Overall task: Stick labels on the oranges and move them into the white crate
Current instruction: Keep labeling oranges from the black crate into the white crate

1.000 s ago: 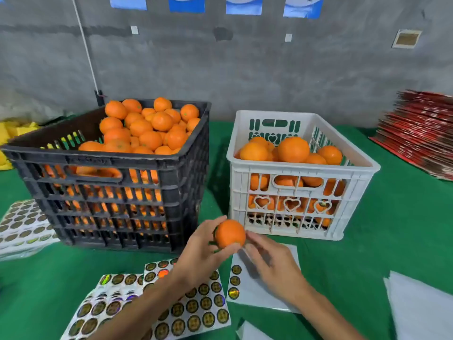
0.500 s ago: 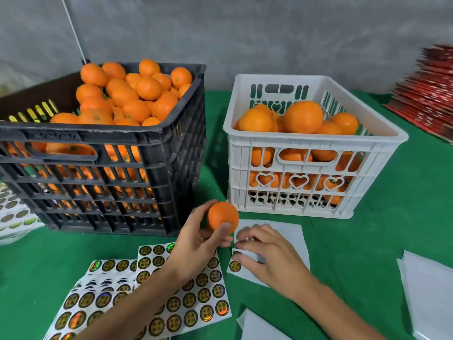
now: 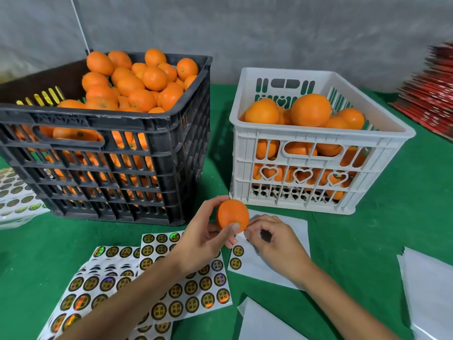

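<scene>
Holding an orange (image 3: 232, 215) in my left hand (image 3: 203, 244), right fingers (image 3: 255, 231) pinching at a sheet (image 3: 289, 271); green bench (image 3: 382, 224) open lower right.

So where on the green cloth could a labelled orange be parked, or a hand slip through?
Bare cloth lies right of the white crate, before the white sheets. A narrow lane runs between the black crate and the white one. The near middle is crowded with label sheets and both hands.

Both forearms reach forward from below. The left hand (image 3: 206, 239) is raised, thumb and fingers (image 3: 234, 227) curled in a grip. The right hand (image 3: 277, 244) sits just beside it, fingers bent, tips pinched together.
</scene>
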